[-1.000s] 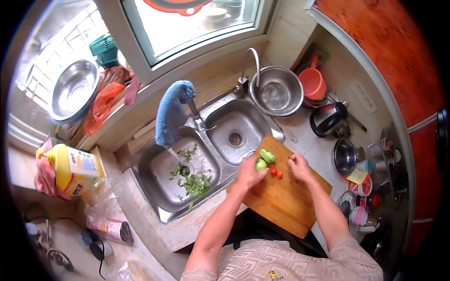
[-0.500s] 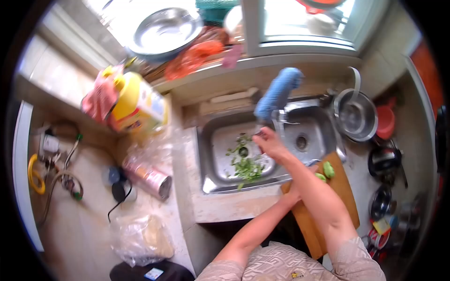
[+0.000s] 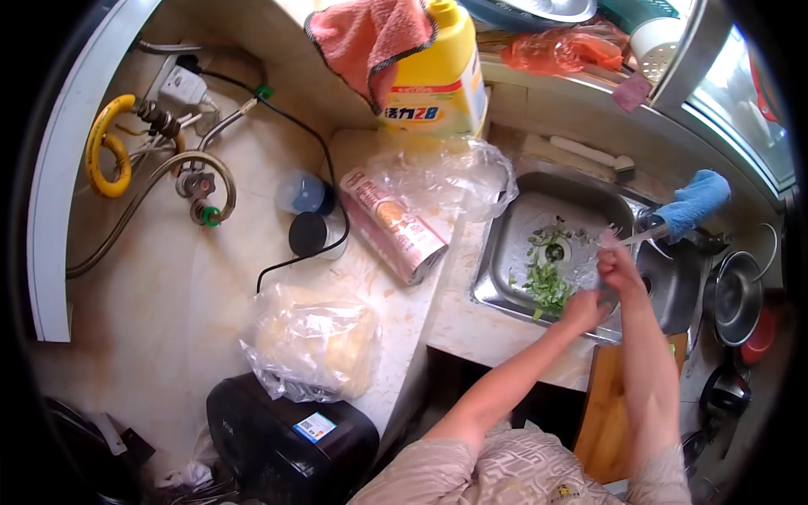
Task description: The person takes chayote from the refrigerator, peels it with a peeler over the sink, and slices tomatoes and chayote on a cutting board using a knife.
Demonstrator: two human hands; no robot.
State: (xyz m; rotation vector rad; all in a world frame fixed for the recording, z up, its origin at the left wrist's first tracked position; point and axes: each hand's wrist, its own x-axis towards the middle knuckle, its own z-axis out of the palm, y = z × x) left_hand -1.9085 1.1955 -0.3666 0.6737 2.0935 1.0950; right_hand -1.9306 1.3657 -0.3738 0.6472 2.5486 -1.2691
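Observation:
Over the left sink basin, my right hand is closed in the water falling from the tap. What it holds is too blurred to name. My left hand is just below it, near the basin's front edge, with its fingers smeared by motion. Green leafy scraps lie in the basin around the drain, left of both hands. A blue cloth covers the tap. The wooden cutting board is partly hidden under my right forearm.
A clear plastic bag, a pink package and a yellow bottle stand or lie on the left counter. A black appliance is below them. A metal bowl and kettle are at the right.
My hands have moved from the cutting board to the left basin and the water. The view has swung left, bringing the left counter further into sight.

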